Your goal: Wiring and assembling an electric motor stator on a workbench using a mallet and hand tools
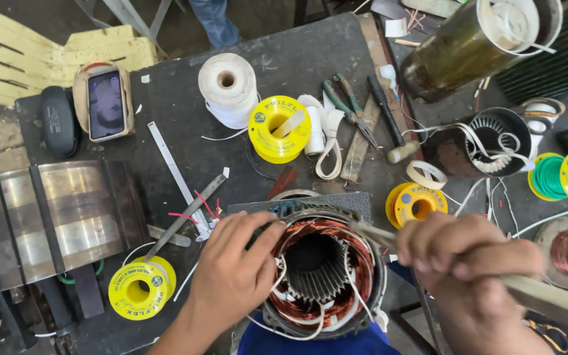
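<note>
Two hands at motor stator — left hand touching copper winding, right hand gripping stick.

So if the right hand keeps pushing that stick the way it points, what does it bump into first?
Probably the copper windings at the rim of the motor stator; the stick in the right hand already aims there, though depth is hard to judge.

My dark, scuffed work surface carries a white spool of thread beside a yellow plastic reel, with green-handled pliers and a black-handled screwdriver just right of them. Toward its left edge lie a smartphone in a tan case and a black oval case. Nearer me sit a curved shiny metal housing, another yellow reel and a flat grey metal strip.
</note>
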